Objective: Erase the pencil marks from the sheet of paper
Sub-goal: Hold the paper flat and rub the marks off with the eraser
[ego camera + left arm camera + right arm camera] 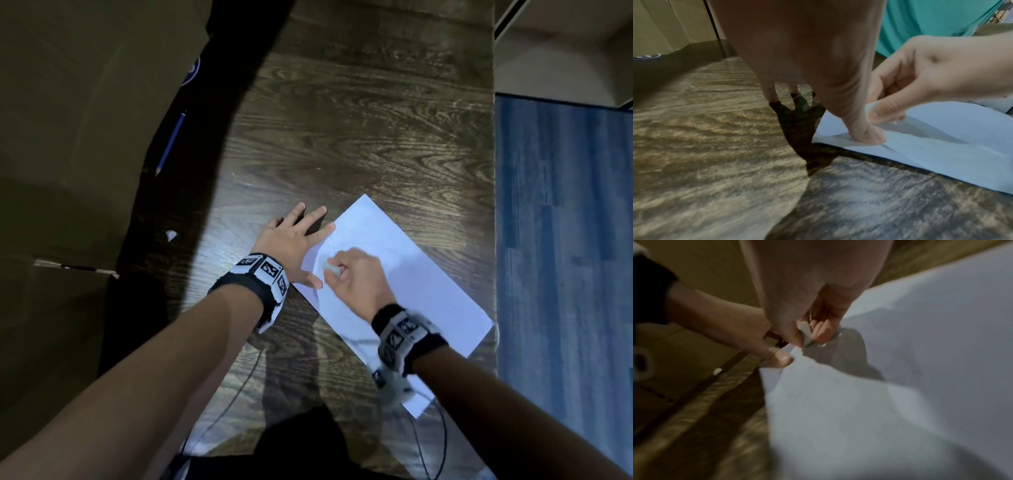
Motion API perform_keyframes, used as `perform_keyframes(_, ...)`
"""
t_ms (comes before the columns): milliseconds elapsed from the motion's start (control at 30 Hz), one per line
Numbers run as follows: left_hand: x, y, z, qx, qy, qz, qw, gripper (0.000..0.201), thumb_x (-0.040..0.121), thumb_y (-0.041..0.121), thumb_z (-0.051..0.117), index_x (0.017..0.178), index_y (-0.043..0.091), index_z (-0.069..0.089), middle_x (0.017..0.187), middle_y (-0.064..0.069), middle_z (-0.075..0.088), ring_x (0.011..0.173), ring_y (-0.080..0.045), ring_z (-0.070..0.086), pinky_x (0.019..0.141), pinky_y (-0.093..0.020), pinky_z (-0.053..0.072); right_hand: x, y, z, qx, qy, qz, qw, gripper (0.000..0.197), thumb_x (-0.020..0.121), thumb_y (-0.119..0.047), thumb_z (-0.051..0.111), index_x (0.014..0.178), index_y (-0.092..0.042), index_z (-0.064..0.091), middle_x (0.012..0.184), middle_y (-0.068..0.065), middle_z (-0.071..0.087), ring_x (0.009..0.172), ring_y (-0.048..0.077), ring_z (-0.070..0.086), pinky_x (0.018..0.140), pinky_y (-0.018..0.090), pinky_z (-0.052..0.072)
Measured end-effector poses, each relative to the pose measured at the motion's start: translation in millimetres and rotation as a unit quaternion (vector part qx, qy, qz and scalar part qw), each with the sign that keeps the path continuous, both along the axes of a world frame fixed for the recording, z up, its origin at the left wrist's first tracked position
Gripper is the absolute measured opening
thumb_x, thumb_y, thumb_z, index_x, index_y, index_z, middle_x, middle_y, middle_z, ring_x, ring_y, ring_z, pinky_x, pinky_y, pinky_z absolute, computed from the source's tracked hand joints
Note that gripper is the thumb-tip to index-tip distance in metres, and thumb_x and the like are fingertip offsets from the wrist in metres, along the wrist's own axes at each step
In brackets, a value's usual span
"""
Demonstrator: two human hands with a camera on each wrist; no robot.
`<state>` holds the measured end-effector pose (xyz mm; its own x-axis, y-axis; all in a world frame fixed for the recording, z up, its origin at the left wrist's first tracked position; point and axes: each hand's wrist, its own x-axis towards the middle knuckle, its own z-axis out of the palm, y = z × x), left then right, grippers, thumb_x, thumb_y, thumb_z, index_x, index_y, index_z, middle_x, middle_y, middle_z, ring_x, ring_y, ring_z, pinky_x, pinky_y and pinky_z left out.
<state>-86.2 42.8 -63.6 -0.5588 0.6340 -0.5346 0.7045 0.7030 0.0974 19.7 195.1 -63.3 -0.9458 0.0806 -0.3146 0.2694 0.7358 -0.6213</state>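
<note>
A white sheet of paper (404, 274) lies slantwise on the dark wooden table (342, 137). My left hand (294, 240) lies flat with spread fingers; its thumb and index finger press the sheet's left edge. In the left wrist view the thumb (865, 129) pins the paper (941, 154). My right hand (356, 277) pinches a small white eraser (331, 269) against the sheet, close to the left thumb. The right wrist view, blurred, shows the eraser (804, 332) between thumb and fingers on the paper (920, 369). Faint pencil marks (332, 248) show near the left index finger.
A blue pencil (171, 142) lies at the far left beside a large cardboard box (85, 120). A small white scrap (171, 235) sits on the dark strip near the box. Cables (442, 442) trail near the table's front edge. Blue floor (565, 240) lies beyond the right edge.
</note>
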Motion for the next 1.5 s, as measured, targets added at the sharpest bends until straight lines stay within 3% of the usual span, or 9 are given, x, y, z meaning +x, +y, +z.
perform_keyframes(200,0,0,-1,0.004,-0.002,0.0,1.0,0.114,0.074,0.082,0.06,0.158,0.042,-0.006,0.165,0.012,-0.021,0.154,-0.023,-0.012,0.121,-0.048,0.018,-25,12,-5,0.033,0.056,-0.118,0.991,0.01,0.084,-0.022,0.062,0.089,-0.014,0.066,0.088,0.002,0.063,0.078,0.018,0.057,0.072,0.032,0.048)
perform_keyframes(367,1,-1,-2,0.008,0.003,-0.002,1.0,0.114,0.073,0.083,0.06,0.158,0.043,-0.005,0.165,0.012,-0.019,0.154,-0.023,-0.011,0.121,-0.047,0.02,-6,7,5,0.004,0.006,0.009,1.0,0.023,0.083,-0.023,0.06,0.063,-0.019,0.05,0.068,-0.001,0.05,0.065,0.018,0.05,0.062,0.035,0.044)
perform_keyframes(633,3,-2,3,-0.004,0.009,-0.001,1.0,0.114,0.075,0.084,0.055,0.158,0.039,-0.008,0.165,0.011,-0.02,0.154,-0.025,-0.011,0.12,-0.047,0.022,-9,9,1,-0.015,0.072,-0.136,0.988,0.006,0.087,-0.021,0.063,0.085,-0.015,0.066,0.085,-0.002,0.059,0.079,0.014,0.056,0.075,0.031,0.048)
perform_keyframes(800,28,-7,3,-0.009,0.037,0.022,0.999,0.11,0.08,0.086,0.042,0.16,0.027,-0.005,0.167,0.004,-0.013,0.153,-0.031,-0.011,0.12,-0.048,0.018,29,15,-20,0.055,0.068,-0.181,0.98,0.013,0.092,-0.026,0.059,0.1,-0.02,0.068,0.128,0.004,0.055,0.132,0.029,0.038,0.103,0.044,0.036)
perform_keyframes(900,52,-13,5,0.033,0.061,0.021,0.997,0.101,0.089,0.079,0.033,0.16,0.012,0.01,0.166,0.002,0.002,0.154,-0.032,-0.007,0.121,-0.046,0.017,18,17,-27,0.042,0.063,-0.116,0.99,0.021,0.097,-0.022,0.049,0.117,-0.017,0.056,0.128,0.001,0.057,0.134,0.03,0.038,0.107,0.053,0.031)
perform_keyframes(1000,66,-24,7,0.095,0.048,-0.005,0.994,0.086,0.095,0.072,0.025,0.149,0.007,0.044,0.164,0.004,0.018,0.154,-0.027,0.002,0.121,-0.045,0.021,-1,26,-19,-0.004,0.067,-0.06,0.996,0.016,0.097,-0.022,0.046,0.112,-0.024,0.049,0.107,-0.007,0.059,0.1,0.027,0.055,0.087,0.048,0.046)
perform_keyframes(1133,56,-31,14,0.19,-0.003,0.059,0.98,0.049,0.091,0.061,0.058,0.11,0.019,0.076,0.157,-0.002,0.037,0.151,-0.022,0.019,0.118,-0.041,0.027,-14,36,-6,-0.062,0.021,0.039,0.997,0.012,0.097,-0.026,0.049,0.097,-0.037,0.044,0.105,-0.009,0.063,0.105,0.019,0.058,0.087,0.044,0.048)
perform_keyframes(1333,34,-19,1,0.15,-0.079,0.111,0.979,0.11,0.076,0.063,0.076,0.16,0.026,0.017,0.168,0.011,-0.006,0.153,-0.009,-0.01,0.123,-0.037,0.011,-3,41,-14,-0.086,0.002,0.09,0.992,0.007,0.098,-0.025,0.054,0.102,-0.026,0.059,0.15,-0.01,0.04,0.143,0.002,0.022,0.106,0.027,0.032)
perform_keyframes(1500,34,-18,-6,0.084,-0.054,0.067,0.993,0.119,0.076,0.081,0.059,0.16,0.028,-0.008,0.164,0.011,-0.025,0.151,-0.011,-0.021,0.124,-0.037,-0.006,-5,37,-13,-0.014,0.069,0.113,0.991,0.014,0.095,-0.021,0.058,0.103,-0.018,0.068,0.12,-0.003,0.052,0.111,0.017,0.045,0.096,0.032,0.039)
